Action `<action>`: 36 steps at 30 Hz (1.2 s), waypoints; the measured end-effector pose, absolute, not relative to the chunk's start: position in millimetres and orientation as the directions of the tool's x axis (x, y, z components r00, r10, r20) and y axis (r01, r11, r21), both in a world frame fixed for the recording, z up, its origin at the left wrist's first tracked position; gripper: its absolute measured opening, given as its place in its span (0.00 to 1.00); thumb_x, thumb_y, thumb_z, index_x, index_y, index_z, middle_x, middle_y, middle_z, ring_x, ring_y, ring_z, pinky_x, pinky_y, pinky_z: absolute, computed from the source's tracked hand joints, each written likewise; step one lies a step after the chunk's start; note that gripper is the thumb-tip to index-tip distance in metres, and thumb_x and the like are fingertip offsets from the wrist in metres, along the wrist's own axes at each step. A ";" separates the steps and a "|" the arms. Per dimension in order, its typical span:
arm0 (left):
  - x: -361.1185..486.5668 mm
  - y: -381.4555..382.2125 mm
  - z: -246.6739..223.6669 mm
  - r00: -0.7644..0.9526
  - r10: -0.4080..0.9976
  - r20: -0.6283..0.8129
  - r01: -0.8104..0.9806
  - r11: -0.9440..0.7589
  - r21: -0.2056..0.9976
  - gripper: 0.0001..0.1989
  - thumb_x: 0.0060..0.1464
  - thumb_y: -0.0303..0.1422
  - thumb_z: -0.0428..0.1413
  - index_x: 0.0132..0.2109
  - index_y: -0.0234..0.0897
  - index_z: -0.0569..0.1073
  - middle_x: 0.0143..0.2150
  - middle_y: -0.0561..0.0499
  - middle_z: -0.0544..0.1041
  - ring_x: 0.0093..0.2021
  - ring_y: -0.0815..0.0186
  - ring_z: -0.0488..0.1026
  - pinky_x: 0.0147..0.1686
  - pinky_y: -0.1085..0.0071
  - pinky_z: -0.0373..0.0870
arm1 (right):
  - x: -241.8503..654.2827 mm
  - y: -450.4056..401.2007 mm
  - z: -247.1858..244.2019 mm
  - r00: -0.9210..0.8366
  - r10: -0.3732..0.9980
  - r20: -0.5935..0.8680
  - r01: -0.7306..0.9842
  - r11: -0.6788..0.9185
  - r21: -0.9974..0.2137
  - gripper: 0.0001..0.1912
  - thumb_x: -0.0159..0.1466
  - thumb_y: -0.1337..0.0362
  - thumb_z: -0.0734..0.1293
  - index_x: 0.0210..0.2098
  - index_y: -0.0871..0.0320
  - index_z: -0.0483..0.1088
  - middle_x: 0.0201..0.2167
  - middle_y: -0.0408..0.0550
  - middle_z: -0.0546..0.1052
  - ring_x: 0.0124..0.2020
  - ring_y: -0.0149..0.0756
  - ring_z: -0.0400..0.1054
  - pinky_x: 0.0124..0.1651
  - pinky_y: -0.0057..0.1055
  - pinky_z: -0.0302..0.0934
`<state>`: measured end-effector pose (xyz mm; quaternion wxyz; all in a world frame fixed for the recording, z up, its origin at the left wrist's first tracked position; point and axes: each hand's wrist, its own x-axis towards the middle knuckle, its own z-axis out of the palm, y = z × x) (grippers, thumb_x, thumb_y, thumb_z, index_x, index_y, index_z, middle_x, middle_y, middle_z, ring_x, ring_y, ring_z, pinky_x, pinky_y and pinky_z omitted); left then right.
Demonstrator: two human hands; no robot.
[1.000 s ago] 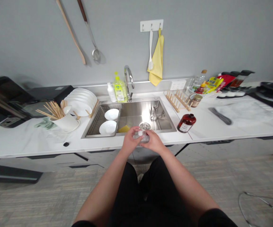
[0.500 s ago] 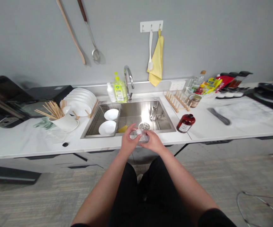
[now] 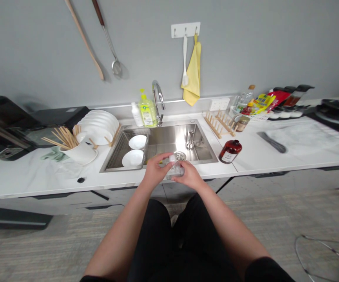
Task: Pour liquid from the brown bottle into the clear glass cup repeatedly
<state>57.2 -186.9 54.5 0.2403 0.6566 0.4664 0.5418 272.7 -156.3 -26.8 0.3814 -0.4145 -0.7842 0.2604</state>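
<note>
Over the front rim of the steel sink (image 3: pixel 211 160) I hold a small clear bottle (image 3: pixel 176 170) in both hands. My right hand (image 3: pixel 191 176) is closed round its body from the right. At its whitish, see-through top, my left hand (image 3: pixel 156 170) has thumb and fingers curled in a pinch; whether that top is a cap or the bare neck, I cannot tell. A brown bottle (image 3: pixel 230 152) with a white label stands on the counter to the right. Left of the sink lies a small black cap (image 3: pixel 81 180).
Two white bowls (image 3: pixel 133 158) sit in the wire basket (image 3: pixel 116 154) inside the sink. The tap (image 3: pixel 158 98) rises behind, beside a yellow-green soap bottle (image 3: pixel 147 112). White plates (image 3: pixel 98 125) and a chopstick holder (image 3: pixel 82 152) stand left; a wooden rack (image 3: pixel 220 123) stands right.
My left hand has shifted slightly, its fingers flatter over the bottle's top. My right hand keeps hold of the bottle. The view has moved a little.
</note>
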 end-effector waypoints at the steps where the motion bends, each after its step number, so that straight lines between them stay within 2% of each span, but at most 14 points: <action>1: 57.8 -186.6 55.2 -0.021 0.875 0.484 0.358 -0.445 0.821 0.17 0.60 0.40 0.73 0.55 0.44 0.89 0.53 0.45 0.90 0.53 0.50 0.87 0.59 0.50 0.84 | 272.8 -156.5 -26.5 -0.367 0.848 0.383 0.450 0.522 -0.724 0.36 0.53 0.55 0.89 0.56 0.54 0.78 0.54 0.54 0.84 0.56 0.55 0.79 0.63 0.50 0.73; 6: 59.3 -182.8 51.0 -0.069 0.892 0.446 0.359 -0.395 0.846 0.17 0.59 0.40 0.73 0.54 0.43 0.89 0.54 0.45 0.90 0.54 0.50 0.87 0.60 0.50 0.83 | 273.3 -156.3 -26.2 -0.376 0.842 0.386 0.447 0.530 -0.720 0.35 0.54 0.55 0.88 0.57 0.54 0.78 0.55 0.55 0.84 0.57 0.55 0.79 0.62 0.50 0.73; 13: 56.8 -186.6 47.2 -0.115 0.886 0.450 0.321 -0.395 0.861 0.18 0.59 0.40 0.73 0.54 0.41 0.87 0.58 0.42 0.88 0.59 0.52 0.84 0.68 0.50 0.77 | 272.9 -157.1 -26.7 -0.367 0.845 0.390 0.458 0.529 -0.715 0.36 0.54 0.54 0.89 0.57 0.54 0.78 0.55 0.55 0.83 0.57 0.56 0.79 0.62 0.49 0.73; 16: 54.5 -187.2 45.2 -0.201 0.882 0.425 0.211 -0.385 0.899 0.20 0.59 0.40 0.73 0.56 0.41 0.85 0.56 0.43 0.88 0.55 0.55 0.85 0.64 0.53 0.79 | 273.0 -157.4 -26.2 -0.365 0.843 0.394 0.453 0.531 -0.716 0.36 0.53 0.54 0.89 0.57 0.54 0.78 0.55 0.55 0.83 0.57 0.56 0.79 0.62 0.49 0.73; 19: 52.3 -184.9 43.5 -0.209 0.894 0.395 0.113 -0.379 0.918 0.21 0.57 0.41 0.74 0.55 0.41 0.84 0.53 0.43 0.88 0.52 0.57 0.84 0.59 0.57 0.80 | 273.1 -156.8 -26.2 -0.365 0.842 0.398 0.450 0.534 -0.716 0.36 0.53 0.54 0.89 0.57 0.53 0.79 0.55 0.55 0.84 0.56 0.56 0.79 0.61 0.49 0.73; 30: 50.0 -188.4 44.7 -0.248 0.872 0.422 0.266 -0.358 0.895 0.20 0.57 0.41 0.73 0.55 0.41 0.86 0.51 0.44 0.88 0.50 0.56 0.84 0.58 0.57 0.80 | 272.6 -157.4 -25.9 -0.368 0.841 0.396 0.453 0.534 -0.714 0.36 0.54 0.54 0.88 0.58 0.54 0.78 0.56 0.56 0.83 0.57 0.56 0.79 0.62 0.49 0.73; 36: 52.4 -191.5 43.9 -0.256 0.873 0.416 0.244 -0.358 0.901 0.19 0.56 0.39 0.73 0.54 0.41 0.86 0.50 0.44 0.88 0.50 0.57 0.84 0.56 0.57 0.80 | 272.7 -156.8 -26.2 -0.373 0.838 0.398 0.453 0.539 -0.710 0.36 0.53 0.55 0.88 0.58 0.54 0.78 0.56 0.56 0.83 0.57 0.56 0.79 0.62 0.49 0.72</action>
